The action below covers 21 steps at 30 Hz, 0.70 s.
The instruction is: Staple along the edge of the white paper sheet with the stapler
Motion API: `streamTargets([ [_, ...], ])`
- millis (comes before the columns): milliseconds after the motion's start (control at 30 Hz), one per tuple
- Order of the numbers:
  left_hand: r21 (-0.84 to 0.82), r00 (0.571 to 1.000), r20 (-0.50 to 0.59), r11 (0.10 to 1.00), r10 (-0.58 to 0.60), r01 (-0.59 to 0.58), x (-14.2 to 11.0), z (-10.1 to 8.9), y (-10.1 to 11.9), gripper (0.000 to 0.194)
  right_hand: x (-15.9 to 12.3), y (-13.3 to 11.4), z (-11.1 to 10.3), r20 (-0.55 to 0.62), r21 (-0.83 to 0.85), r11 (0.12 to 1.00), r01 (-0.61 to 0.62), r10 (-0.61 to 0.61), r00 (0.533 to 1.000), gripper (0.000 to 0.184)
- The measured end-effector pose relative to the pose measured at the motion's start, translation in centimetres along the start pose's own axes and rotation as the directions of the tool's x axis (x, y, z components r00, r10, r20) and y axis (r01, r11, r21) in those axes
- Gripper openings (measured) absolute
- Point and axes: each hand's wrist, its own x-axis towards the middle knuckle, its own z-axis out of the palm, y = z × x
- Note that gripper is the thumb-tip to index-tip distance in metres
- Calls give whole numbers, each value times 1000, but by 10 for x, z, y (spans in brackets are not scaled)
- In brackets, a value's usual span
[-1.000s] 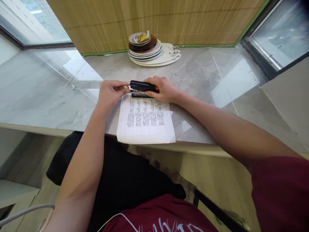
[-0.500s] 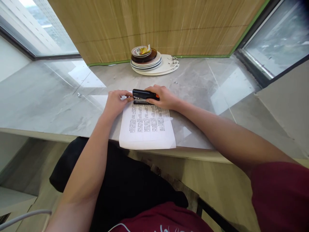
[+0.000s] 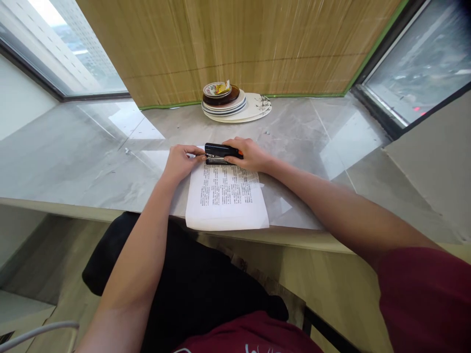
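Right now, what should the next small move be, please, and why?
Probably draw the left hand back before any pressing: it is at the open end of the black stapler, whose top stands raised, while the right hand grips the other.

Grey ledge (image 3: 91, 162) — printed paper (image 3: 227, 196) near edge, stacked plates (image 3: 239, 108) behind.

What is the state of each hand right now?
Left hand: at one end of the stapler; whether it grips anything cannot be told.
Right hand: closed around the stapler's other end.
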Motion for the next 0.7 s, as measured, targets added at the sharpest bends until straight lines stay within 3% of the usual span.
streamTargets([
  [367, 1, 998, 40, 999, 51, -51, 2, 3, -4, 9, -3, -2, -2, -5, 0, 1000, -1, 1, 1000, 38],
  [500, 33, 994, 6, 994, 106, -106, 0, 2, -1, 18, -2, -2, -2, -4, 6, 1000, -5, 5, 1000, 38],
  [700, 19, 982, -4, 981, 191, -191, -5, -1, 10, 11, -3, 0, -7, -162, 142, 987, -75, 98, 982, 33],
])
